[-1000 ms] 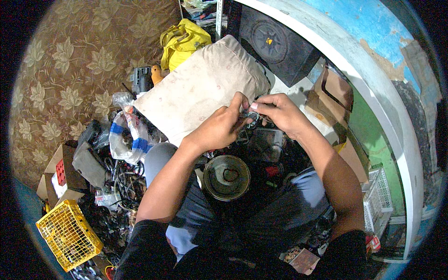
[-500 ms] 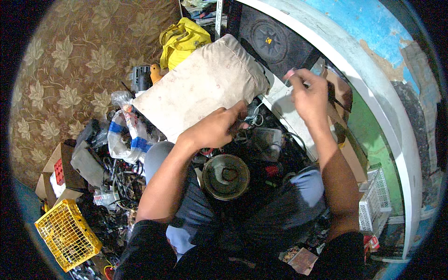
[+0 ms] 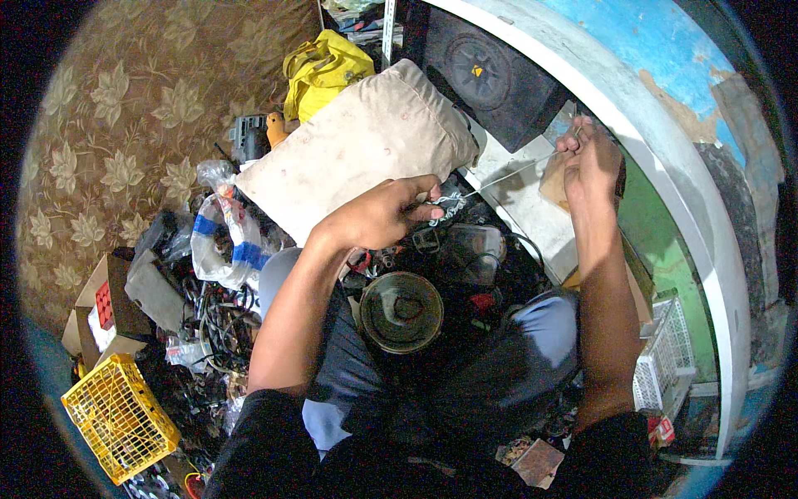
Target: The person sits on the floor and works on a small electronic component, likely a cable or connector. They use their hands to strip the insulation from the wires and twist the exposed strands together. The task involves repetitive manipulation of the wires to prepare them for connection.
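Note:
My left hand [image 3: 374, 214] is closed in a pinch, in front of the beige pillow, on a small tangled coil of thin pale wire [image 3: 450, 205]. From that coil a single strand [image 3: 517, 171] stretches up to the right, nearly straight. Its far end is in the closed fingers of my right hand [image 3: 593, 165], which is raised beside the white surface. Whether the strand is wire or cord is hard to make out. Below my left hand, between my knees, stands a round metal bowl [image 3: 401, 313] with something dark and ring-shaped inside.
A beige pillow [image 3: 357, 141] lies ahead, beside a yellow cloth bag [image 3: 328, 75]. Behind stands a black speaker [image 3: 490, 71]. Tangled cables and a yellow basket [image 3: 120, 420] are at left. A clear plastic box [image 3: 472, 249] sits past the bowl; a white basket [image 3: 665, 353] is at right.
My right hand has moved outward to the right, and the strand between my hands now shows stretched. My left hand has stayed nearly in place, with the coil more visible at its fingertips.

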Demonstrator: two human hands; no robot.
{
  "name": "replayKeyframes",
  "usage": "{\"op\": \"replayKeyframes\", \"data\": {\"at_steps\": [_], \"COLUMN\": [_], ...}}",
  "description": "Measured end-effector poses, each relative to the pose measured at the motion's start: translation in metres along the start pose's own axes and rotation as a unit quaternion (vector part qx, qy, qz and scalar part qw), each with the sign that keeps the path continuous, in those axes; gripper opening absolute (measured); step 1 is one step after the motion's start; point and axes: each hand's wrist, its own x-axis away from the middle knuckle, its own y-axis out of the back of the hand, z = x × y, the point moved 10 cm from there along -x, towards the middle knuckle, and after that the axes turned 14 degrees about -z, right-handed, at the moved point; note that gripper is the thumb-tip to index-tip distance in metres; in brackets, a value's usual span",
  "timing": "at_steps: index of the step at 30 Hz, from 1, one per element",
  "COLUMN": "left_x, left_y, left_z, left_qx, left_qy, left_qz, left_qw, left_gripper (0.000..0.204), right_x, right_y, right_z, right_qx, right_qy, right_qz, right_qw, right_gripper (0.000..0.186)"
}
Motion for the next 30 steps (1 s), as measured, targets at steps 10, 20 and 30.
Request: {"op": "replayKeyframes", "data": {"at_steps": [10,20,30], "left_x": [-0.004,0.001,0.006], "left_y": [0.035,0.065,0.072], "left_z": [0.024,0.023,0.007], "left_qx": [0.118,0.039,-0.057], "left_qy": [0.138,0.096,0.017], "left_qz": [-0.23,-0.351,-0.372], "left_qw": [0.956,0.93,0.927], "left_gripper": [0.018,0.016,0.016], "right_x": [0.045,0.152,0.167], "right_y": [-0.034,-0.113,-0.133], "right_z": [0.025,0.024,-0.026], "right_qx": [0.005,0.268,0.342], "right_qy": [0.115,0.419,0.345], "right_qz": [0.049,0.339,0.446], "right_qw": [0.992,0.799,0.752], "right_gripper": [0.025,0.025,0.016]}}
